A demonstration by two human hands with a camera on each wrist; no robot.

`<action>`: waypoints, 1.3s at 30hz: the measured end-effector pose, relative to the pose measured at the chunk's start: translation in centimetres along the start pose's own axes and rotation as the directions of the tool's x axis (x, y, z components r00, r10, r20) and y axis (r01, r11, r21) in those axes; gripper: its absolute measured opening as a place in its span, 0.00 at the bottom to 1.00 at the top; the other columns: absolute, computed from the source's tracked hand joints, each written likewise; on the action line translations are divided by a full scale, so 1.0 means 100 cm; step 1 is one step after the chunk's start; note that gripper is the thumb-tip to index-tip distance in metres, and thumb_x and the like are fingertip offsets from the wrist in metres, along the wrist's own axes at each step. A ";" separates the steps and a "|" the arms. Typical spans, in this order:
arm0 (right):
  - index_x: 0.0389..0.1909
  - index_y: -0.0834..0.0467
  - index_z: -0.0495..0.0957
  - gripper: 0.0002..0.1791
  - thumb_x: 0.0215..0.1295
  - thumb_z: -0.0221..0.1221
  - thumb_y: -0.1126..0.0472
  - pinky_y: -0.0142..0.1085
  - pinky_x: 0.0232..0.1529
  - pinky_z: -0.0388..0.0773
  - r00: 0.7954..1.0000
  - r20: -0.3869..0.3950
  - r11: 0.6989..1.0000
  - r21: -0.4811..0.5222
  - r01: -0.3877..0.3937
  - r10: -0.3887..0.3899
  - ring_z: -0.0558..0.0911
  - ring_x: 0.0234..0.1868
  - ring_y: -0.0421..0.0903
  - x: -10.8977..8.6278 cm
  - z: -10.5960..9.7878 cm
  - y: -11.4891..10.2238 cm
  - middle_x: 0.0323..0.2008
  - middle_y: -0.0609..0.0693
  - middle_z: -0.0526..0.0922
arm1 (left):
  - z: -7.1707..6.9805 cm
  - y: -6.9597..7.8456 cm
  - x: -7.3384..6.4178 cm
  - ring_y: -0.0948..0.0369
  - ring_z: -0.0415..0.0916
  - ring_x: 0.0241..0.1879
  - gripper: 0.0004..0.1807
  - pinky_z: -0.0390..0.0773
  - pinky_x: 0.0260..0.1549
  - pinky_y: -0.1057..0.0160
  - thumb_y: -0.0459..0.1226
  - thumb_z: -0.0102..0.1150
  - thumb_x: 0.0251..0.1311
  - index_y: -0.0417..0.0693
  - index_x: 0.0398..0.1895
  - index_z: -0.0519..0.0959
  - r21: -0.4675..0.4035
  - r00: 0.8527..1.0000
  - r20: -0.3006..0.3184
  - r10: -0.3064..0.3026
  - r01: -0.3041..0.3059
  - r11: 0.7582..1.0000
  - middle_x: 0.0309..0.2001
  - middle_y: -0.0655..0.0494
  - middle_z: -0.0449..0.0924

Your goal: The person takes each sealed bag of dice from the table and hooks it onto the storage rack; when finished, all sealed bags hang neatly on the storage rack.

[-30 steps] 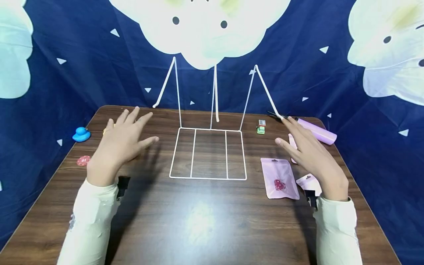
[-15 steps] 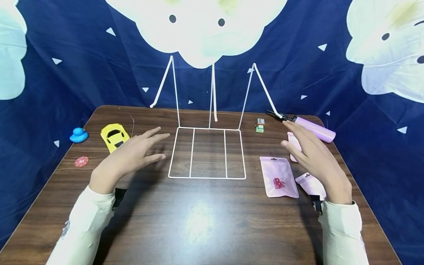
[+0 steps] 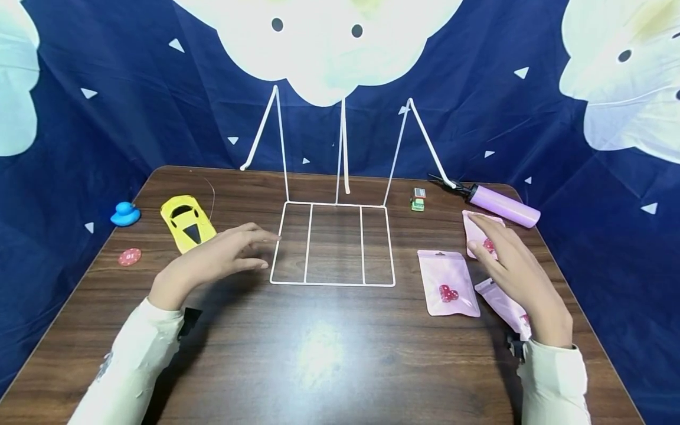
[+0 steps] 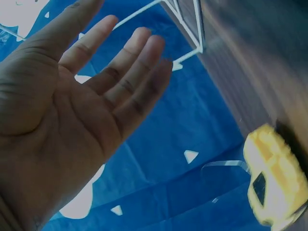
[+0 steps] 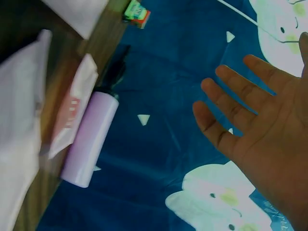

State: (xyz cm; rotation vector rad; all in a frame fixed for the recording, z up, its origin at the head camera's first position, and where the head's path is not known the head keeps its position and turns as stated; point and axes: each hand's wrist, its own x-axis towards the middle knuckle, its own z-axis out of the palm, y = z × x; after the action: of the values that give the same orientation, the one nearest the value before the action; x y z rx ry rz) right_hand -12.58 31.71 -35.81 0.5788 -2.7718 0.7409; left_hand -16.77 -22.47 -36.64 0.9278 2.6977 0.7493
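Observation:
My left hand (image 3: pixel 215 260) hovers over the table with extended fingers, holding nothing. Just beyond it lies a yellow toy car (image 3: pixel 186 219), its near end partly covered by the hand in the head view; the left wrist view has the car (image 4: pixel 274 178) at lower right. The fingertips overlap the left side of a white wire rack (image 3: pixel 333 285), and I cannot tell whether they touch it. On the other side, my right hand (image 3: pixel 523 277) hangs above the pink pouches with nothing in it. One pouch (image 3: pixel 438 268) lies flat, while two others are partly hidden by that hand.
A blue toy duck (image 3: pixel 125 213) and a red chip (image 3: pixel 130 257) lie at the left edge. A purple hand pump (image 3: pixel 504 205) lies back right, near a small green and red item (image 3: pixel 418 200). Blue cloth walls (image 3: pixel 202 118) enclose the table's back and sides.
My left hand has moved right and lower, uncovering most of the yellow toy car. My right hand has shifted slightly right and toward me, showing more of the pouches and the pump.

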 end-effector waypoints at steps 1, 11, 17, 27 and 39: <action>0.81 0.61 0.66 0.30 0.84 0.56 0.56 0.58 0.80 0.55 1.000 0.008 1.000 0.009 -0.008 0.008 0.66 0.76 0.72 -0.002 0.001 0.002 0.77 0.68 0.69 | 0.001 -0.002 0.001 0.48 0.81 0.53 0.26 0.80 0.55 0.42 0.36 0.70 0.72 0.42 0.72 0.79 -0.018 1.000 0.008 0.010 -0.010 1.000 0.60 0.43 0.80; 0.81 0.60 0.65 0.31 0.85 0.55 0.53 0.69 0.74 0.57 0.995 0.008 0.995 0.015 -0.101 0.101 0.65 0.75 0.75 -0.016 0.005 0.010 0.78 0.68 0.67 | 0.012 -0.012 0.009 0.56 0.81 0.43 0.17 0.81 0.45 0.50 0.34 0.74 0.66 0.42 0.57 0.86 -0.024 0.998 0.051 0.046 -0.045 0.999 0.44 0.52 0.82; 0.81 0.61 0.66 0.31 0.85 0.55 0.53 0.71 0.72 0.59 0.991 0.005 0.991 0.026 -0.131 0.131 0.65 0.74 0.76 -0.023 0.006 0.016 0.77 0.68 0.68 | 0.018 -0.013 0.013 0.60 0.80 0.40 0.13 0.81 0.43 0.53 0.34 0.75 0.66 0.45 0.51 0.86 -0.048 0.990 0.140 0.008 -0.002 0.999 0.39 0.57 0.82; 0.80 0.61 0.67 0.30 0.86 0.53 0.52 0.71 0.71 0.59 0.988 0.018 0.988 0.021 -0.154 0.154 0.66 0.73 0.77 -0.028 0.008 0.026 0.75 0.71 0.70 | 0.028 -0.010 0.015 0.64 0.77 0.37 0.12 0.79 0.38 0.59 0.33 0.74 0.66 0.46 0.51 0.85 -0.077 0.986 0.159 0.044 -0.032 0.996 0.37 0.63 0.81; 0.79 0.63 0.68 0.30 0.86 0.54 0.51 0.72 0.70 0.60 0.981 0.019 0.980 0.028 -0.196 0.195 0.68 0.72 0.77 -0.035 0.009 0.029 0.73 0.72 0.72 | 0.034 -0.017 0.019 0.65 0.75 0.35 0.10 0.78 0.37 0.60 0.31 0.74 0.64 0.46 0.47 0.86 -0.081 0.985 0.172 0.020 -0.006 0.997 0.33 0.63 0.80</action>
State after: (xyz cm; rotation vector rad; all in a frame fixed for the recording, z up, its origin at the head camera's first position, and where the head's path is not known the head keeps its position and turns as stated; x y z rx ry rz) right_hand -10.75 34.64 -38.84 0.3212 -2.8661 0.8213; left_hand -18.00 -21.08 -40.47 0.9454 2.4962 0.7375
